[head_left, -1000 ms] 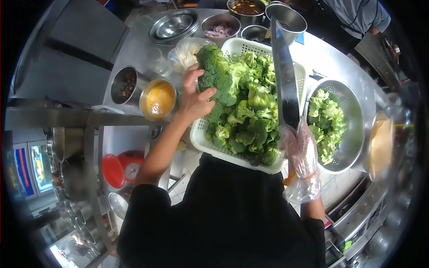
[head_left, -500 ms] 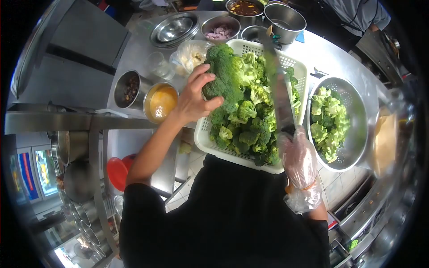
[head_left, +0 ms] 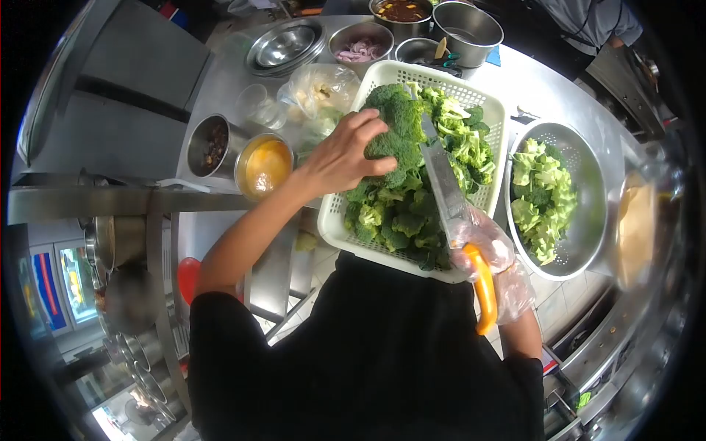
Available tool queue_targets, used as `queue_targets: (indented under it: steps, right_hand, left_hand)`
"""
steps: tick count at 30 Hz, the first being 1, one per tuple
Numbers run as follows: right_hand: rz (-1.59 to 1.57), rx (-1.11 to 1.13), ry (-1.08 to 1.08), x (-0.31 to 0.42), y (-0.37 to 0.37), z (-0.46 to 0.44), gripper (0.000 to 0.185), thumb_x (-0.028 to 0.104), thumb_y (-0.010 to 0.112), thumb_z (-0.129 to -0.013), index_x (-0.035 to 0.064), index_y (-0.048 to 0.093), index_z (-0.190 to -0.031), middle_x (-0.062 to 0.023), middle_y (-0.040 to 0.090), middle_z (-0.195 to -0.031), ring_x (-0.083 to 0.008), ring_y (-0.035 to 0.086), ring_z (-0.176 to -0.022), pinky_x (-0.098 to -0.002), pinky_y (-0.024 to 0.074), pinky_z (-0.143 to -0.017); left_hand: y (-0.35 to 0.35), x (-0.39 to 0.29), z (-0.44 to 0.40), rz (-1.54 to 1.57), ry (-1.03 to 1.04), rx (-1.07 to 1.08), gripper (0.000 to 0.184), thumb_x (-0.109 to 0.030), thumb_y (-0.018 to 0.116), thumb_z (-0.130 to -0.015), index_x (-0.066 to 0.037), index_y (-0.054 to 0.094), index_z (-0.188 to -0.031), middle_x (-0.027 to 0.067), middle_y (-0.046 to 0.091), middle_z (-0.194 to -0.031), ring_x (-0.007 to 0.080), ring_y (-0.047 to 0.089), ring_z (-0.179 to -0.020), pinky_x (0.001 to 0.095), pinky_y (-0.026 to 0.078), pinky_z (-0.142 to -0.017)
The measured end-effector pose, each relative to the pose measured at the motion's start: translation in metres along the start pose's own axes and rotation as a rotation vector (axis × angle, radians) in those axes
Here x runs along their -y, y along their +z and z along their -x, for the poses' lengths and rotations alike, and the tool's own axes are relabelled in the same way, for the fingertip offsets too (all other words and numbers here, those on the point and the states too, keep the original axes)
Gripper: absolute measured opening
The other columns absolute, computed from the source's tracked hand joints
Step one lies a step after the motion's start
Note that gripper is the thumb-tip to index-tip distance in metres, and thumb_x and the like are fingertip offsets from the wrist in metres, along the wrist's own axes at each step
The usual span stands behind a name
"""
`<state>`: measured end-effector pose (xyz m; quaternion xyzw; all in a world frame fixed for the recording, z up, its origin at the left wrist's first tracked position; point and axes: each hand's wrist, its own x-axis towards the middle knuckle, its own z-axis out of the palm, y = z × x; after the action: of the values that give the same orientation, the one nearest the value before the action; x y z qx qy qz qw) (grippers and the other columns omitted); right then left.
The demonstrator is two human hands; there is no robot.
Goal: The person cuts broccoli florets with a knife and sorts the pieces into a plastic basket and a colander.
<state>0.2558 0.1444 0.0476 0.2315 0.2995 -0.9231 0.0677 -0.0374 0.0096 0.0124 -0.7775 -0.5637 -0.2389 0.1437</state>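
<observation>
My bare left hand [head_left: 349,151] is closed on a large broccoli head [head_left: 393,110], its fingertips pressed on the green crown, above the left part of a white plastic basket [head_left: 334,226]. My right hand [head_left: 489,242], in a clear plastic glove, grips a knife [head_left: 445,176] by its yellow-orange handle. The blade slants up and to the left, its tip end at the right side of the broccoli head; whether it touches is hard to tell. Cut broccoli florets [head_left: 401,217] fill the basket under both hands.
Right of the basket stands a metal colander [head_left: 592,246] holding more florets. At the left are a container of yellow liquid [head_left: 266,169], a pot with dark contents [head_left: 213,147] and a plastic bag [head_left: 331,84]. A bowl of sliced onion [head_left: 360,50] and a metal pot [head_left: 468,33] stand behind.
My left hand and the broccoli head have moved right. The knife has swung left and lowered toward the head, and its yellow-orange handle now shows.
</observation>
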Motion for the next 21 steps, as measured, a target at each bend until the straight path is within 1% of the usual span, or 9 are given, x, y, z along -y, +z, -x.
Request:
queue_targets:
  steps: [5, 7, 9, 11, 14, 15, 17, 19, 21]
  right_hand:
    - [0.376, -0.307, -0.096, -0.01, 0.023, -0.007, 0.026, 0.007, 0.055, -0.093, 0.0034, 0.049, -0.119, -0.0073, 0.056, -0.074, -0.0156, 0.054, -0.05, -0.0233, 0.0397, -0.037]
    - [0.318, -0.323, -0.188, -0.004, 0.028, -0.003, 0.025, 0.007, 0.055, -0.093, 0.0045, 0.05, -0.118, -0.0056, 0.055, -0.072, -0.0148, 0.054, -0.051, -0.0236, 0.0384, -0.038]
    - [0.296, -0.312, -0.235, -0.006, 0.023, 0.003, 0.029, 0.008, 0.057, -0.094, 0.0051, 0.05, -0.121, -0.0044, 0.055, -0.074, -0.0136, 0.053, -0.053, -0.0231, 0.0384, -0.04]
    - [0.522, -0.569, -0.359, 0.003, 0.035, 0.015, 0.034, 0.01, 0.056, -0.094, 0.0028, 0.049, -0.126, -0.005, 0.058, -0.074, -0.0117, 0.053, -0.054, -0.0229, 0.0406, -0.046]
    - [0.836, -0.51, -0.339, 0.014, 0.049, 0.024, 0.034, 0.01, 0.057, -0.094, 0.0034, 0.052, -0.127, -0.0033, 0.056, -0.072, -0.011, 0.051, -0.056, -0.0255, 0.0409, -0.048]
    - [0.961, -0.448, -0.278, 0.018, 0.054, 0.026, 0.036, 0.012, 0.058, -0.094, 0.0041, 0.052, -0.129, -0.0026, 0.055, -0.072, -0.0101, 0.049, -0.056, -0.0252, 0.0401, -0.046]
    - [0.901, -0.432, -0.178, 0.02, 0.049, 0.025, 0.035, 0.013, 0.057, -0.094, 0.0037, 0.054, -0.127, -0.0015, 0.053, -0.071, -0.0095, 0.049, -0.057, -0.0254, 0.04, -0.046]
    - [0.819, -0.576, -0.205, 0.013, 0.037, 0.018, 0.029, 0.012, 0.056, -0.093, 0.0037, 0.056, -0.121, -0.0013, 0.055, -0.065, -0.0111, 0.049, -0.054, -0.0295, 0.0414, -0.052]
    - [0.748, -0.623, -0.192, 0.012, 0.028, 0.019, 0.027, 0.013, 0.054, -0.092, 0.0035, 0.056, -0.118, -0.0012, 0.053, -0.064, -0.0101, 0.049, -0.053, -0.0273, 0.0411, -0.048]
  left_hand:
    - [0.004, 0.0, -0.001, -0.024, 0.036, -0.006, 0.056, 0.004, 0.071, -0.06, -0.029, 0.052, -0.101, 0.0141, 0.041, -0.121, 0.0406, 0.042, -0.122, 0.0494, 0.042, -0.099]
    - [0.001, 0.0, -0.001, 0.042, -0.005, -0.027, 0.071, 0.009, 0.068, -0.058, -0.032, 0.048, -0.113, 0.0118, 0.038, -0.126, 0.0395, 0.039, -0.124, 0.0524, 0.041, -0.096]
    - [-0.004, -0.001, 0.001, 0.039, -0.013, -0.015, 0.071, 0.009, 0.068, -0.059, -0.032, 0.048, -0.114, 0.0115, 0.038, -0.127, 0.0388, 0.039, -0.125, 0.0522, 0.04, -0.097]
    - [-0.011, -0.003, 0.0, 0.039, -0.024, 0.0, 0.071, 0.009, 0.067, -0.06, -0.032, 0.048, -0.115, 0.0113, 0.039, -0.127, 0.0382, 0.039, -0.125, 0.052, 0.039, -0.098]
    - [-0.034, -0.01, -0.018, -0.023, 0.063, 0.104, 0.073, 0.009, 0.067, -0.06, -0.032, 0.048, -0.116, 0.0107, 0.039, -0.128, 0.0367, 0.039, -0.126, 0.0515, 0.038, -0.099]
    - [-0.04, -0.012, -0.024, -0.078, 0.118, 0.148, 0.061, 0.004, 0.068, -0.064, -0.031, 0.051, -0.111, 0.0112, 0.04, -0.127, 0.0367, 0.04, -0.126, 0.0512, 0.038, -0.099]
    - [-0.042, -0.014, -0.027, -0.131, 0.178, 0.19, 0.049, -0.002, 0.069, -0.069, -0.029, 0.054, -0.106, 0.0117, 0.042, -0.126, 0.0367, 0.042, -0.125, 0.0509, 0.038, -0.099]
    - [-0.042, -0.014, -0.017, -0.044, 0.096, 0.252, 0.077, 0.011, 0.067, -0.055, -0.031, 0.049, -0.116, 0.0128, 0.041, -0.129, 0.0365, 0.04, -0.125, 0.0495, 0.038, -0.101]
    - [-0.044, -0.01, -0.004, 0.051, 0.002, 0.192, 0.074, 0.008, 0.072, -0.056, -0.028, 0.049, -0.116, 0.0144, 0.041, -0.13, 0.0361, 0.041, -0.126, 0.0485, 0.038, -0.101]
